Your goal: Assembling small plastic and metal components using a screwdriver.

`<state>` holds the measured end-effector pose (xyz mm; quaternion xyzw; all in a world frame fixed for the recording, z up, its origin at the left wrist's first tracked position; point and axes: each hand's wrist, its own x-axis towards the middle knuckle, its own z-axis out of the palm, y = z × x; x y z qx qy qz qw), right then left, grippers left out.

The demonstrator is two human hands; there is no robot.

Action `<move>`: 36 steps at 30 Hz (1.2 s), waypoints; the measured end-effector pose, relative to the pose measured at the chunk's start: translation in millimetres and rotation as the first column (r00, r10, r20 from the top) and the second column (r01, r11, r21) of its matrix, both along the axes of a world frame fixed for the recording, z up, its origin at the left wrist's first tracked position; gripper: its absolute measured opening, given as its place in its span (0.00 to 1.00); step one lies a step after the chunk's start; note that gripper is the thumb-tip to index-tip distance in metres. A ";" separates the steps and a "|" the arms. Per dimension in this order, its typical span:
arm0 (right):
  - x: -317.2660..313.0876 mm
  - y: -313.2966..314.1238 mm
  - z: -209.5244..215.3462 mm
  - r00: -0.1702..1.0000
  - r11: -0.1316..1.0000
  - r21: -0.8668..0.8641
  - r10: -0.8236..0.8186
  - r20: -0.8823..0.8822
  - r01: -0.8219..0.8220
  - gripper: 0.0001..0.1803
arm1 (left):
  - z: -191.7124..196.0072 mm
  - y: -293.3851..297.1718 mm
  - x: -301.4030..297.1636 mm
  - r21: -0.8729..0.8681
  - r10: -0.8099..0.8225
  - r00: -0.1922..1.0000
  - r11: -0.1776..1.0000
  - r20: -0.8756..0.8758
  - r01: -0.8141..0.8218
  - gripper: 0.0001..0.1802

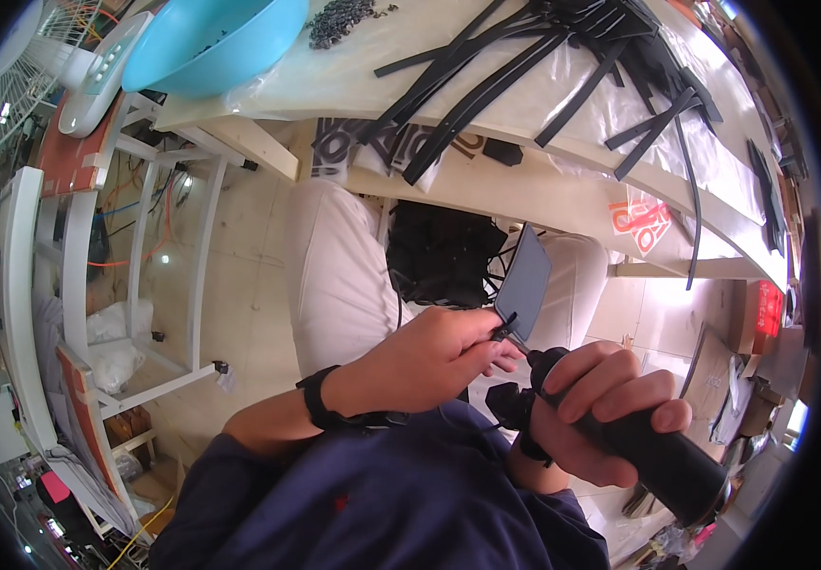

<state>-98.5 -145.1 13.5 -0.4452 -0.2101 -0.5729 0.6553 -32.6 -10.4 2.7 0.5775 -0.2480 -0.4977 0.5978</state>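
Note:
My right hand (610, 404) is wrapped round a black cylindrical power screwdriver (671, 465), whose thin bit points up and left. The bit's tip meets a small black fitting (503, 332) at the near end of a flat dark grey strip (526, 280). Pinched in my left hand (424, 356) is that same end of the strip, and its far end rises over my lap. The fingertips partly cover the fitting, so any screw there is hidden.
On the table (277, 90) ahead lie many black strips (496, 90), a pile of small black parts (344, 21) and a blue basin (220, 43). A black bundle (443, 252) sits between my knees. White metal frames (201, 256) and a fan (35, 57) stand left.

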 end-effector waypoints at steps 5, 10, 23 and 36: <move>3.6 0.2 -4.6 1.000 0.998 -0.069 -0.006 0.013 0.007 0.28 | 2.7 -2.5 1.9 0.105 -0.025 0.955 0.994 0.295 -0.007 0.12; 6.6 1.3 -4.8 0.999 0.996 -0.087 -0.004 0.035 0.007 0.28 | -6.4 -7.1 -6.4 -0.075 0.175 0.895 0.984 0.410 -0.159 0.06; 2.8 7.6 -16.8 0.995 0.996 -0.087 0.002 -0.105 -0.012 0.27 | -14.8 -0.6 -11.6 -0.011 0.160 0.903 0.985 0.398 -0.170 0.07; -37.0 5.8 -50.8 0.986 0.988 -0.121 0.081 -0.147 -0.099 0.28 | -46.5 1.9 -25.5 0.083 -0.098 0.963 0.993 0.249 0.079 0.09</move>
